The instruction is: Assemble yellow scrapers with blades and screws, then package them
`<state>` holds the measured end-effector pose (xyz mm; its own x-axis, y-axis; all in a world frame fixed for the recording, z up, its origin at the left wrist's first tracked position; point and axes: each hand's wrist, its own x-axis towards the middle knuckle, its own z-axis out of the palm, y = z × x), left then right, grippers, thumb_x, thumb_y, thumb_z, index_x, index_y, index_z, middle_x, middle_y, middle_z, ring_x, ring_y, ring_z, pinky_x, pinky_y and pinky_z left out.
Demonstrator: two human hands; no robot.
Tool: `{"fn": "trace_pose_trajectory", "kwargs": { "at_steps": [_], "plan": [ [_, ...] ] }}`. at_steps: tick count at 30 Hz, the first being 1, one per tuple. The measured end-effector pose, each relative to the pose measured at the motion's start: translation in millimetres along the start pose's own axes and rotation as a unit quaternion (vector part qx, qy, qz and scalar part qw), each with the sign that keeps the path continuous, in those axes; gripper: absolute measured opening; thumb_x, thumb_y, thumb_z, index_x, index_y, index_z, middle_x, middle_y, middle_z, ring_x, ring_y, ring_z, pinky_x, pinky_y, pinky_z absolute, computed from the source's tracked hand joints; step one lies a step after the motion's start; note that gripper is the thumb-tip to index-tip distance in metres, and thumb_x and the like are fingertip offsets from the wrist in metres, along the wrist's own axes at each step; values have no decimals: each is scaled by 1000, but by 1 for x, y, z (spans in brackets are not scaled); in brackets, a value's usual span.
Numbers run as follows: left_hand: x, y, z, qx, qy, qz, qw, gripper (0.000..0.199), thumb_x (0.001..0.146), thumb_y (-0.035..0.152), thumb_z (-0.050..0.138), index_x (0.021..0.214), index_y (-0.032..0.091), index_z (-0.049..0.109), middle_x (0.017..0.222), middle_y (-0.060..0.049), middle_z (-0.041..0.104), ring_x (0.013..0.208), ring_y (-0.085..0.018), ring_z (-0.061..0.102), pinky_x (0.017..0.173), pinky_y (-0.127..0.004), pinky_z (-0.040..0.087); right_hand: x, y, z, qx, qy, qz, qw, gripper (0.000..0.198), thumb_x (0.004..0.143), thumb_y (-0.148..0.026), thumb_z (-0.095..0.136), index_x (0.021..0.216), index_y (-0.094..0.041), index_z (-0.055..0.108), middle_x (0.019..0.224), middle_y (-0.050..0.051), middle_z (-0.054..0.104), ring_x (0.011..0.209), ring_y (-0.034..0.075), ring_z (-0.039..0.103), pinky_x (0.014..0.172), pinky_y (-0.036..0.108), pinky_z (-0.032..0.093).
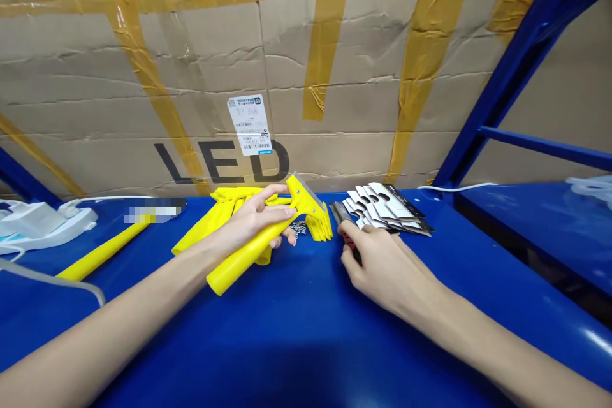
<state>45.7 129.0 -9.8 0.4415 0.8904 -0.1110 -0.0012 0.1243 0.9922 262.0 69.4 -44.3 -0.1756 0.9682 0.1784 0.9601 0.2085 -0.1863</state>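
Note:
My left hand (pixel 258 220) is closed around a yellow scraper (pixel 251 252), tilted with its handle toward me and its metal blade edge up to the right. My right hand (pixel 382 261) grips a small tool (pixel 340 211) with a grey end and a red-and-black grip; its exact kind is mostly hidden by the fingers. Behind my left hand lie several yellow scraper handles (pixel 203 229). Between the hands sit a small heap of screws (pixel 299 227) and several yellow plastic pieces (pixel 319 227). Just past my right hand, white-and-black cards (pixel 382 201) lie fanned out.
Everything rests on a blue shelf (pixel 306 325). At the left are another yellow scraper (pixel 109 248), its head blurred, and a white power strip (pixel 62 226) with a cable (pixel 52 274). A taped cardboard box (pixel 287 70) stands behind, beside a blue rack post (pixel 497 76).

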Motion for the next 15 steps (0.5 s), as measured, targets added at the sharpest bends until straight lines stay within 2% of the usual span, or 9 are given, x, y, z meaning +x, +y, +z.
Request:
{"fn": "trace_pose_trajectory", "kwargs": {
  "at_steps": [3, 6, 10, 11, 13, 15],
  "plan": [
    [7, -2, 5, -8, -5, 0, 1000, 70, 77, 30, 78, 135, 21, 40, 73, -3, 68, 50, -14, 63, 41, -18, 38, -3, 0, 0, -3, -19, 2, 1000, 22, 94, -24, 41, 101, -19, 61, 92, 12, 60, 67, 23, 59, 61, 34, 35],
    [14, -5, 11, -15, -13, 10, 1000, 62, 77, 28, 79, 129, 21, 44, 75, -5, 68, 56, -16, 67, 42, -18, 40, -5, 5, -2, 27, -33, -24, 999, 27, 99, -34, 44, 107, -19, 65, 99, 14, 60, 75, 25, 63, 67, 35, 42],
    [24, -7, 22, -18, -28, 29, 999, 53, 77, 29, 78, 119, 22, 47, 73, -4, 69, 58, -17, 68, 41, -18, 38, 0, 25, -13, 113, -29, -74, 990, 32, 101, -44, 46, 111, -23, 67, 88, 8, 66, 78, 22, 64, 72, 33, 45],
    [26, -7, 25, -19, -27, 30, 999, 53, 77, 29, 78, 119, 22, 47, 72, -3, 69, 58, -18, 68, 41, -18, 38, 2, 34, -17, 125, -11, -74, 989, 31, 101, -44, 45, 106, -22, 67, 83, 6, 66, 75, 21, 64, 70, 32, 44],
    [31, -9, 30, -20, -22, 30, 999, 52, 76, 28, 78, 118, 21, 48, 73, -4, 69, 57, -18, 68, 42, -18, 39, 7, 56, -23, 95, 61, -13, 993, 28, 100, -36, 43, 100, -21, 67, 80, 5, 69, 73, 21, 64, 66, 31, 42],
    [35, -11, 36, -21, -18, 27, 999, 53, 75, 26, 78, 118, 20, 49, 81, -6, 71, 58, -17, 68, 42, -19, 40, 12, 79, -26, 22, 138, 39, 989, 21, 93, -30, 50, 97, -19, 68, 91, 8, 72, 82, 25, 66, 69, 33, 43]
  ]
}}
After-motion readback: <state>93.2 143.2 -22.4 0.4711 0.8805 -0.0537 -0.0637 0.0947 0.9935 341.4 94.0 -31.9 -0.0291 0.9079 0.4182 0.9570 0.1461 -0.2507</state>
